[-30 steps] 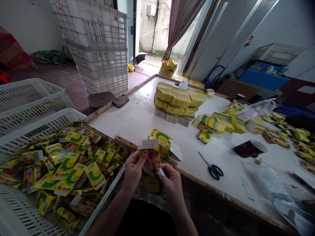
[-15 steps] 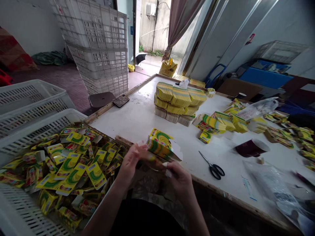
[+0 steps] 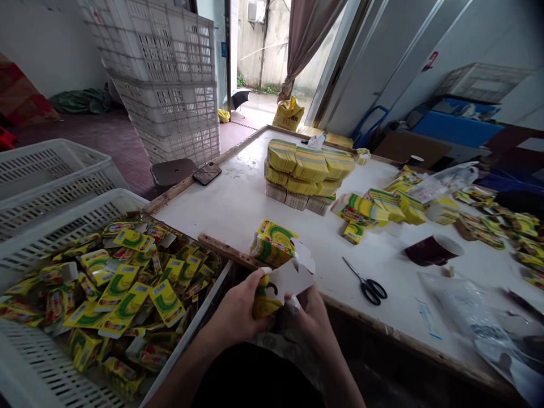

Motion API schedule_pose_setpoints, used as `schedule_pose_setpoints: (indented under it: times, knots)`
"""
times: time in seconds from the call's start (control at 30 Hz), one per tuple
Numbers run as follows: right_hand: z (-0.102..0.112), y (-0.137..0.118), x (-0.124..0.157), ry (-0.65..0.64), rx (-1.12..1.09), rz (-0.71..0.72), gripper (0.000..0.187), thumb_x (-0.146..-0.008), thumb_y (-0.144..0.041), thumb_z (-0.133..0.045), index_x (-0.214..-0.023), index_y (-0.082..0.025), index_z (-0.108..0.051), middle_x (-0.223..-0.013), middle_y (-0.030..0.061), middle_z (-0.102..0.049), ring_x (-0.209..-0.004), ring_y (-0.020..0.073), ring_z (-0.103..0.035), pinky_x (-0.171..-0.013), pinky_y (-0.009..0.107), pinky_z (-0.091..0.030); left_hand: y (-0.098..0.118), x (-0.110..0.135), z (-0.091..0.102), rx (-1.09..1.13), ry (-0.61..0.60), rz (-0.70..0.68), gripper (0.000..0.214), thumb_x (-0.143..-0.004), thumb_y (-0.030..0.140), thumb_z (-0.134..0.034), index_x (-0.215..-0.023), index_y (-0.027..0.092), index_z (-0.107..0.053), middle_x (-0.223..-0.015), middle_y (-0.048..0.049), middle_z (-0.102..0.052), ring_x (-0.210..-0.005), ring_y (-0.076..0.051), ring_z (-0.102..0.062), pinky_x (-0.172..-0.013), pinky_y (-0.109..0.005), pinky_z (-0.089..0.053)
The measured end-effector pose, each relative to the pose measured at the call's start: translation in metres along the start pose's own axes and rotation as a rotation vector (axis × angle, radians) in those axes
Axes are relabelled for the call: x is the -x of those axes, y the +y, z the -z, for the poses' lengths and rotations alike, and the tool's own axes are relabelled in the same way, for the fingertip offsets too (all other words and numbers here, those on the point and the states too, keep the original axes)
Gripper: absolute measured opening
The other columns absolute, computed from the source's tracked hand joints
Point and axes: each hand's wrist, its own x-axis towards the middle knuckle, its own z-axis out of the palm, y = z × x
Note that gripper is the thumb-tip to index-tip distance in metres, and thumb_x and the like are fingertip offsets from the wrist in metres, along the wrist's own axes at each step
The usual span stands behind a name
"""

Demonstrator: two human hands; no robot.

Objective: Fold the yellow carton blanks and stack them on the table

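My left hand [image 3: 238, 310] is closed round a small yellow-and-green carton [image 3: 272, 289] with its white flaps open, held just below the table's front edge. My right hand [image 3: 312, 317] pinches the carton's right side, a white wrap on one fingertip. A short stack of flat cartons [image 3: 273, 243] lies on the white table [image 3: 238, 204] just beyond my hands. To my left a white crate [image 3: 63, 221] holds several folded yellow cartons [image 3: 127, 283].
Black scissors [image 3: 369, 286] lie right of my hands. A big block of bundled cartons [image 3: 308, 175] stands mid-table, with loose bundles [image 3: 378, 208], a dark cup [image 3: 431, 249] and plastic bags [image 3: 476, 323] to the right. A phone [image 3: 207, 173] rests at the left edge. Stacked white crates [image 3: 165, 73] stand behind.
The carton was upright in both hands, then lowered and turned. Now it sits lower, near the table edge, with its white flap side facing up.
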Motion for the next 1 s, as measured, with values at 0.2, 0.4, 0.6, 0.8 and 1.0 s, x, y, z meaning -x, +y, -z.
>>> schedule_pose_setpoints:
  times: [0.2, 0.4, 0.6, 0.8, 1.0]
  knots:
    - [-0.028, 0.014, 0.006, -0.172, -0.561, -0.384, 0.053, -0.08, -0.049, -0.064, -0.125, -0.022, -0.057, -0.109, 0.0092, -0.069, -0.112, 0.0315, -0.059, -0.095, 0.046, -0.047, 0.0, 0.001, -0.003, -0.066, -0.05, -0.176, 0.061, -0.066, 0.012, -0.061, -0.12, 0.026, -0.038, -0.114, -0.0058, -0.056, -0.101, -0.024, -0.059, -0.083, -0.032, -0.047]
    - [-0.015, 0.006, 0.008, -0.232, -0.222, -0.047, 0.056, -0.086, -0.041, -0.059, -0.137, -0.025, -0.046, -0.132, 0.0101, -0.057, -0.126, 0.0307, -0.049, -0.104, 0.047, -0.04, -0.002, -0.003, -0.004, -0.044, -0.041, -0.089, 0.062, -0.069, 0.018, -0.059, -0.122, 0.021, -0.027, -0.099, -0.0063, -0.06, -0.086, -0.025, -0.062, -0.071, -0.035, -0.049]
    - [-0.013, 0.014, 0.004, -0.07, 0.136, 0.304, 0.052, -0.088, -0.01, -0.045, -0.135, -0.033, -0.048, -0.14, 0.0038, -0.051, -0.129, 0.0228, -0.047, -0.106, 0.041, -0.041, -0.009, -0.006, -0.009, -0.179, 0.19, -0.09, 0.069, -0.062, 0.009, -0.057, -0.125, 0.017, -0.031, -0.123, -0.0155, -0.048, -0.116, -0.031, -0.049, -0.095, -0.047, -0.041]
    - [-0.003, 0.02, -0.005, -0.215, 0.371, 0.383, 0.053, -0.087, -0.011, -0.049, -0.137, -0.027, -0.047, -0.154, 0.0084, -0.028, -0.136, 0.0264, -0.036, -0.105, 0.039, -0.042, -0.006, -0.002, 0.015, -0.157, 0.115, -0.049, 0.048, -0.067, 0.014, -0.061, -0.112, 0.02, -0.049, -0.106, -0.0072, -0.057, -0.101, -0.024, -0.056, -0.089, -0.038, -0.046]
    - [0.019, 0.005, -0.017, -0.434, 0.33, 0.304, 0.029, -0.082, -0.023, -0.065, -0.111, -0.024, -0.068, -0.148, 0.0136, -0.038, -0.13, 0.0287, -0.045, -0.102, 0.039, -0.043, -0.004, -0.004, 0.032, -0.117, 0.021, -0.076, 0.054, -0.062, 0.015, -0.066, -0.114, 0.022, -0.053, -0.107, -0.0051, -0.062, -0.098, -0.023, -0.06, -0.086, -0.033, -0.048]
